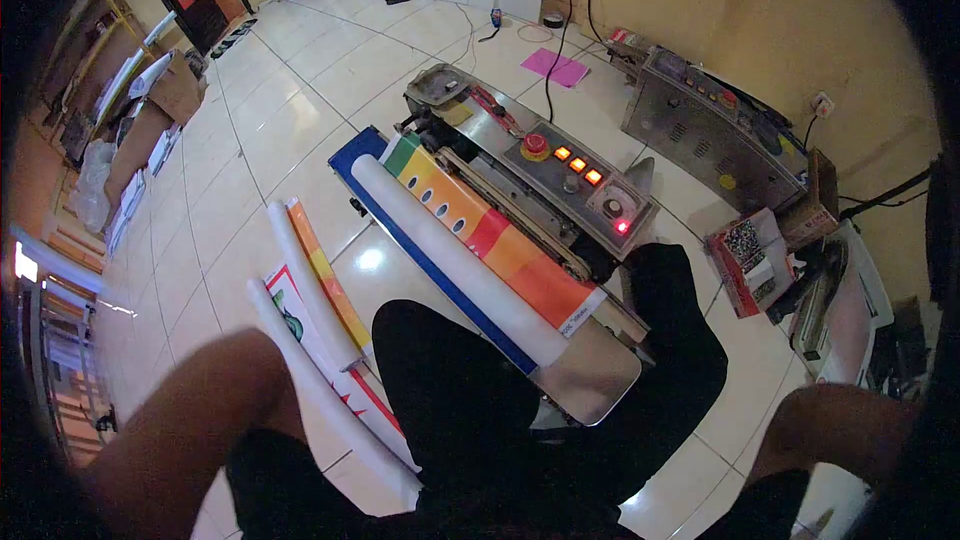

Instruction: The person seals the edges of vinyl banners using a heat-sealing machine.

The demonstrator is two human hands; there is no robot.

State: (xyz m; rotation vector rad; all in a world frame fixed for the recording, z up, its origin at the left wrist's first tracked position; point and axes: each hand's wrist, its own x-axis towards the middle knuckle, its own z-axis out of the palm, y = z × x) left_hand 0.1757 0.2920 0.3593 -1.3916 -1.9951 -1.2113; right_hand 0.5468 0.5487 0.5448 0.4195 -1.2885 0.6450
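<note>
Neither of my hands shows. My left forearm (190,390) runs out past the lower left edge, and my right forearm (840,430) leaves at the lower right. Before my black-clad knees stands a metal sealing machine (560,170) with lit orange buttons and a red stop knob. A printed banner (480,230) in green, orange and red lies along its blue-edged bed, with a white roll (450,250) resting lengthwise beside it. To the left on the floor are a rolled banner (310,280) with an orange and yellow edge and another roll (330,400) with a red-bordered print.
A second metal machine (710,120) stands by the right wall. Near it is a red box (750,260) with papers. Pink paper (555,67) lies on the tiled floor, and black cables hang behind the machine. Cardboard (165,90) and plastic bags line the left side.
</note>
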